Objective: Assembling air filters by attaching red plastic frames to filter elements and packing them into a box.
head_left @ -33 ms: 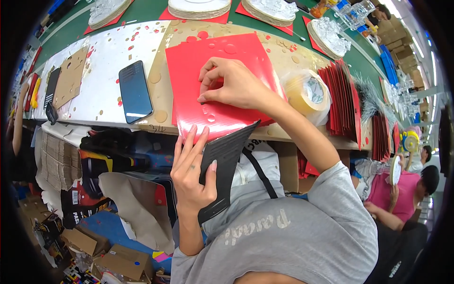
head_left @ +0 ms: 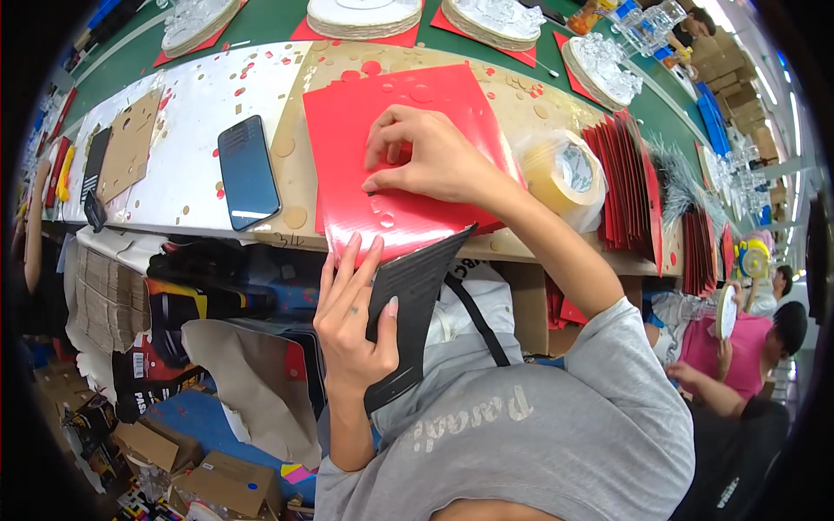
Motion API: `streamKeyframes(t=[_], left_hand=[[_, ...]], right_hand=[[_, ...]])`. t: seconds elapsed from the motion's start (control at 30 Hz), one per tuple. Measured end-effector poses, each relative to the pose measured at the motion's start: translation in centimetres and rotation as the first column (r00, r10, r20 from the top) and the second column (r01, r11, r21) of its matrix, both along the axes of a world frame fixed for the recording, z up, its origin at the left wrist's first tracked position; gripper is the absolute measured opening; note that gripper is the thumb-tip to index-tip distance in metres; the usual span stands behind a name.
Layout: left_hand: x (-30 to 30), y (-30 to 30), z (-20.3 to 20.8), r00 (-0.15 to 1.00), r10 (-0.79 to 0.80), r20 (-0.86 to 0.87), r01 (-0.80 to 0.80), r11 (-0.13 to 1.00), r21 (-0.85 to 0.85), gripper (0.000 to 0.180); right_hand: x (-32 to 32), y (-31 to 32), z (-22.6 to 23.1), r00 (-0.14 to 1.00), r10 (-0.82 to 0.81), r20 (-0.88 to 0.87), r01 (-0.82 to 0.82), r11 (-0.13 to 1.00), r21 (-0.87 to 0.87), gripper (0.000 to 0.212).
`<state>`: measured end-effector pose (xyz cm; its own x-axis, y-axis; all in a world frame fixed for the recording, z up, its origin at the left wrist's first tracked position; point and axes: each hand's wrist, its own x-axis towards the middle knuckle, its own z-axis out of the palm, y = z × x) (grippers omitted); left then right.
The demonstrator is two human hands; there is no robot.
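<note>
A glossy red sheet point(head_left: 347, 130) lies on top of others at the table's front edge, with small holes and loose round bits on it. A black ribbed panel point(head_left: 413, 304) hangs from its near edge toward my lap. My left hand point(head_left: 352, 326) rests flat across that edge, fingertips on the red sheet and thumb on the black panel. Over the middle of the red sheet is my right hand point(head_left: 426, 156), fingers loosely curled. Its thumb tip sits by a small dark hole, apart from the fingers, and nothing shows between them.
Left of the sheets lies a phone point(head_left: 248, 172); farther left is a brown cardboard piece point(head_left: 130, 143). To the right are a tape roll point(head_left: 573, 167) in clear plastic and a row of folded red cards point(head_left: 624, 191). Round white stacks point(head_left: 365, 10) stand on a green surface behind. Another person point(head_left: 730, 347) sits at right.
My right hand's thumb and fingers have parted slightly; a small dark spot by the thumb now shows just below it. The left hand stays in place. The person at right has raised a hand.
</note>
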<state>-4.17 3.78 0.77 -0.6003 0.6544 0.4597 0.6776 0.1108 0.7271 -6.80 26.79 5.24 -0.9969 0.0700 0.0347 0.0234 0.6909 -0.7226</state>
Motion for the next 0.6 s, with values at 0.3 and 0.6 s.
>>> streamKeyframes(t=[0.3, 0.6], left_hand=[[0.3, 0.4, 0.0, 0.998, 0.026, -0.050, -0.028, 0.999, -0.025, 0.044], [0.2, 0.4, 0.5, 0.990, 0.011, -0.139, -0.025, 0.994, -0.102, 0.044]], right_hand=[[-6.4, 10.5, -2.5, 0.931, -0.035, -0.363, 0.215, 0.857, 0.469, 0.031], [-4.6, 10.3, 1.2, 0.957, 0.118, -0.263, 0.006, 0.903, 0.429, 0.055]])
